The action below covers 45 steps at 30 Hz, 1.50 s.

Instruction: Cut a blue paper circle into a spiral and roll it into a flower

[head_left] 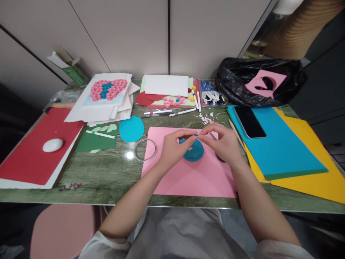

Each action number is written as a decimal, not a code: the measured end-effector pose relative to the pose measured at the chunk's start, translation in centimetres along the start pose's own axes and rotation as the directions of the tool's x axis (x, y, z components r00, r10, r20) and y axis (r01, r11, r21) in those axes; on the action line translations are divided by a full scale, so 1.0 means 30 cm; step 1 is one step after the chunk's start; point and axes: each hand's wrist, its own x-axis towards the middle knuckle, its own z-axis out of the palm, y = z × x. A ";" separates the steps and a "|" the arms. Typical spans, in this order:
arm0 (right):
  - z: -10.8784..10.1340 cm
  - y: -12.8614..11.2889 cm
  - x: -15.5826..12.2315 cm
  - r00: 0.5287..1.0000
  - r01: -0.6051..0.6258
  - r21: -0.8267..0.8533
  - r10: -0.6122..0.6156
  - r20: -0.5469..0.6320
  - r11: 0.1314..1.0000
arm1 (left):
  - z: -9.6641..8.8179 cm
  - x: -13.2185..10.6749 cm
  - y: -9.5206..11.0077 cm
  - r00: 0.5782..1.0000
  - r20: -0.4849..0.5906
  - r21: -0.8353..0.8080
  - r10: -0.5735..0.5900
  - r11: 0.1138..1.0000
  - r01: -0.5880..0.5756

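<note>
Over the pink paper sheet [172, 180], my left hand [175, 147] and my right hand [223, 142] meet with fingertips pinched together. A round teal disc [195, 154] with a small pale mark lies under them, and teal material reaches up between my fingertips. Whether that is the disc's upper edge or a separate strip I cannot make out. Scissors [213, 136] are partly covered by my right hand, with a bit of the dark handle below it. Left of my left hand, a thin grey ring [145, 160] overlaps the sheet's edge.
A blue paper circle [131, 128], green paper [94, 143] and red paper [32, 162] with a white oval object [53, 145] lie left. Behind are markers [183, 112] and paper scraps [206, 119]. Right are a phone [250, 122], blue paper [288, 147] and a black bag [231, 79].
</note>
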 end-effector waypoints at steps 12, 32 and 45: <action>0.000 0.005 0.001 0.999 -0.021 0.002 0.021 -0.024 1.000 | -0.008 0.000 -0.001 0.999 0.041 0.014 0.016 1.000 -0.017; 0.001 -0.006 -0.006 0.998 -0.034 0.002 0.033 0.059 0.999 | -0.018 0.004 0.013 0.978 0.206 -0.001 0.031 0.999 -0.032; -0.009 0.008 -0.002 0.980 -0.123 0.020 0.118 0.163 0.992 | -0.018 0.002 -0.003 0.953 0.297 -0.026 0.056 0.998 -0.050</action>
